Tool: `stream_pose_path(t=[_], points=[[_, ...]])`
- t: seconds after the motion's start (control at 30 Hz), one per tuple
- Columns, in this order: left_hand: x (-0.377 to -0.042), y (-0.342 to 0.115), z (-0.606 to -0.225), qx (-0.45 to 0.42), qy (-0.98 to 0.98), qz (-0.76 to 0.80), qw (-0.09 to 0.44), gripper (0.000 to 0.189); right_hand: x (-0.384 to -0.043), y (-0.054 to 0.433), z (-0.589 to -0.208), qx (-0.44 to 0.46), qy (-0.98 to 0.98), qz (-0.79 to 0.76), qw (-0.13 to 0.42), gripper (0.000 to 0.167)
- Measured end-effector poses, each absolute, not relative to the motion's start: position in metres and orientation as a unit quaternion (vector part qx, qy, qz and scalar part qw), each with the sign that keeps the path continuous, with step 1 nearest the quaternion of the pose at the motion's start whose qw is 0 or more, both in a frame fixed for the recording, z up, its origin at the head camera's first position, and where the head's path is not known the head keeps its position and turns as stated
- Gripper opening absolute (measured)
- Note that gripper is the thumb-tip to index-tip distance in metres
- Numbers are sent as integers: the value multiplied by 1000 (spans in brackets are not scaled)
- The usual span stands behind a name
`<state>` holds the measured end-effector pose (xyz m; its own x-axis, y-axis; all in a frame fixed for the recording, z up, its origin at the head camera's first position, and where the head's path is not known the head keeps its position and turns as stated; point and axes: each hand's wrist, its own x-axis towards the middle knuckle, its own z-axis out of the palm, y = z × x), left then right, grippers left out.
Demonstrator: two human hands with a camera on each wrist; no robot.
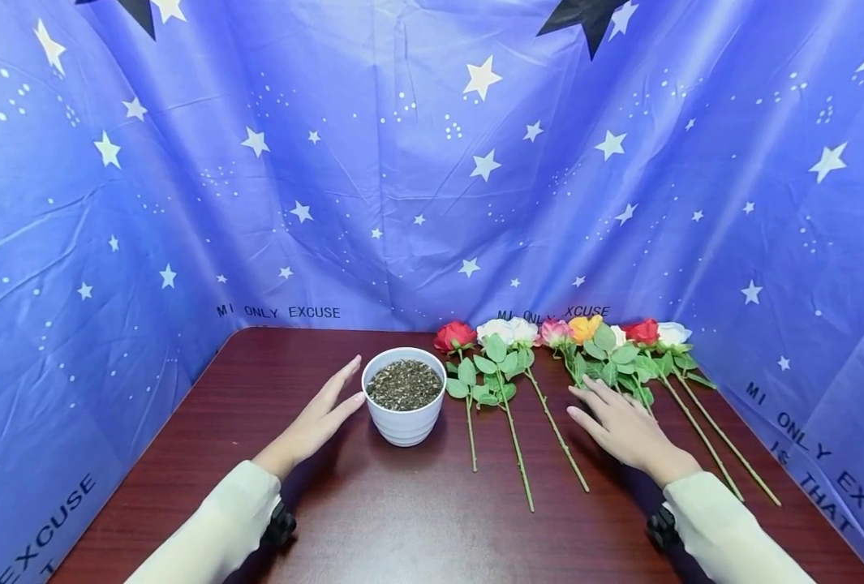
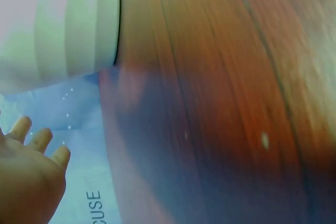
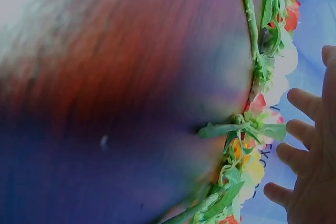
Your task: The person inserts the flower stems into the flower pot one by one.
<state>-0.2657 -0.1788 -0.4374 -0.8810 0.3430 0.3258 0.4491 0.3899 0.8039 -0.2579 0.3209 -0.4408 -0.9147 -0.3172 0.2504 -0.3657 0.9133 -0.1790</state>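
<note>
A white ribbed flower pot (image 1: 406, 423) filled with dark, grainy soil (image 1: 404, 384) stands left of centre on the table. My left hand (image 1: 324, 415) is beside its left wall, fingers extended, thumb tip right at the rim; the left wrist view has the pot (image 2: 58, 27) lying sideways above the hand (image 2: 31, 174). Over the stems of several roses hangs my right hand (image 1: 625, 422), fingers spread and holding nothing. Below those fingers are a pink rose (image 1: 554, 332) and an orange rose (image 1: 586, 328). In the right wrist view, the hand (image 3: 310, 145) is alongside the blooms.
Between pot and right hand lie a red rose (image 1: 455, 336) and white roses (image 1: 496, 331), stems toward me. Another red rose (image 1: 642, 331) and a white rose (image 1: 672, 334) lie at the far right. A blue starry cloth (image 1: 402, 162) encloses the dark red table (image 1: 271, 357).
</note>
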Motion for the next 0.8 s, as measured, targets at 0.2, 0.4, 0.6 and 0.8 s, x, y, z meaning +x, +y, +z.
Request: stream_pose_path(t=[0.2,0.4,0.6,0.8], points=[[-269,-166,-441,-250,-804,-538,45,67,-260,314,-439,187,-968,123,109,55],[-271,-157,-448,-241,-786,-568,41,68,-264,306,-440,203,-962,133,123,51],[-270,-154,-455,-232,-766,-599,31,66,-268,295,-438,213,-958,141,131,50],[-268,-151,-457,-235,-751,-616,34,67,-274,280,-435,242,-946,154,152,46]])
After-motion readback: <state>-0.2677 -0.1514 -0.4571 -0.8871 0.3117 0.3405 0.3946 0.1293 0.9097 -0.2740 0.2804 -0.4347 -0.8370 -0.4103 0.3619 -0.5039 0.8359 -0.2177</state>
